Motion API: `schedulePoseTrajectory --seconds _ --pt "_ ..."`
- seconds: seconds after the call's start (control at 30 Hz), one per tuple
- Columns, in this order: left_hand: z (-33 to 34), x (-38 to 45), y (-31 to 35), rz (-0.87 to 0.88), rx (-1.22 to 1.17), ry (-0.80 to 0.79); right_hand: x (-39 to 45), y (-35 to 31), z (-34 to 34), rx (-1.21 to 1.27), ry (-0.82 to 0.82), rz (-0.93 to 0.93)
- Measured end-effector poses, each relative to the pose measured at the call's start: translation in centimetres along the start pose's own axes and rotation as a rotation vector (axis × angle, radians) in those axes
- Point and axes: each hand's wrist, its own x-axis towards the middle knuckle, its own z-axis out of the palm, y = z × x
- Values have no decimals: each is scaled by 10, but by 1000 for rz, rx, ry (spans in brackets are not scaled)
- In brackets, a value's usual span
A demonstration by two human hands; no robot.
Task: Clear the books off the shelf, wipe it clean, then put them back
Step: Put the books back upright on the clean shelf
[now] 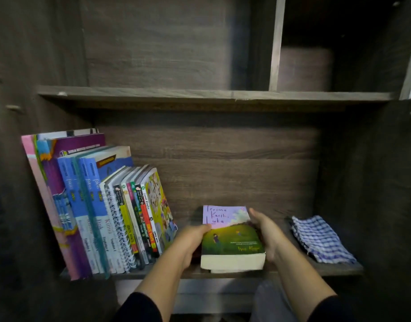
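A thick paperback (231,238) with a purple and green cover lies flat near the front of the dark wooden shelf (281,271), on top of what looks like another book below it. My left hand (191,240) grips its left edge, thumb on the cover. Along the book's right edge lies my right hand (268,231), fingers curved round that side. A row of upright books (102,212) leans against the left wall of the same shelf. A blue and white checked cloth (320,238) lies folded at the right end.
The shelf board above (199,94) overhangs this compartment, with a vertical divider (276,43) standing on it. Side panels close the compartment in on the left and right. A bare stretch of shelf lies between the upright books and the flat paperback.
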Motion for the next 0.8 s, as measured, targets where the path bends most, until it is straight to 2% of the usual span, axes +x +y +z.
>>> schedulePoseTrajectory --seconds 0.17,0.3,0.4,0.53,0.67,0.8 --pt "-12 -10 9 -22 -23 -86 1 -1 -4 -6 9 28" --pt "-25 -31 36 89 -40 -59 -4 1 -1 -61 123 2" --pt "-37 -45 59 210 -82 63 -12 2 2 -86 150 -1" --pt "-46 -46 66 405 -178 364 -20 3 6 -136 153 -7" --pt "-27 -52 32 468 203 728 -25 8 12 -170 139 -8" --pt "-15 -55 -9 499 554 764 -27 9 15 -184 118 0"
